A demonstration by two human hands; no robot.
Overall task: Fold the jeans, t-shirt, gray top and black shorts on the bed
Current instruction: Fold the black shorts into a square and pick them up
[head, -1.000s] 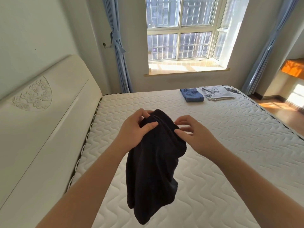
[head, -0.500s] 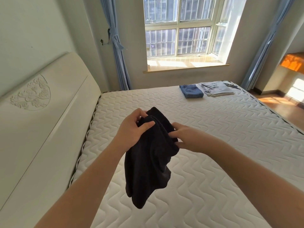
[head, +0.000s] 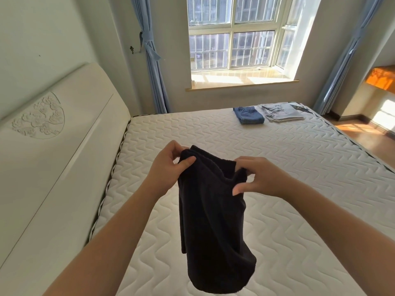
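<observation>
Head cam view: the black shorts (head: 213, 221) hang in mid-air over the near part of the bed (head: 277, 167), not touching the mattress as far as I can tell. Left hand (head: 168, 167) pinches one end of the top edge between thumb and fingers, and the right hand (head: 258, 178) grips the other end with its fingers curled into the cloth. Looks like the waistband, though the fabric is so dark I can't swear to it. Holding it by the top like that lets the rest drop under its own weight, so I'd guess the point is to get it hanging straight before laying it flat. Right now it's bunched and a bit twisted, with the hands fairly close together, so it probably needs spreading wider first.

Further out, at the far corner of the bed near the window (head: 233, 33), folded jeans (head: 249, 115) sit just beside a folded light gray pile (head: 282, 112). Can't tell if that pile is one garment or two stacked. Parking the finished stuff over there keeps the near side free for working, I reckon. So the shorts seem to be the last piece to do. Headboard (head: 53, 146) is on the left.
</observation>
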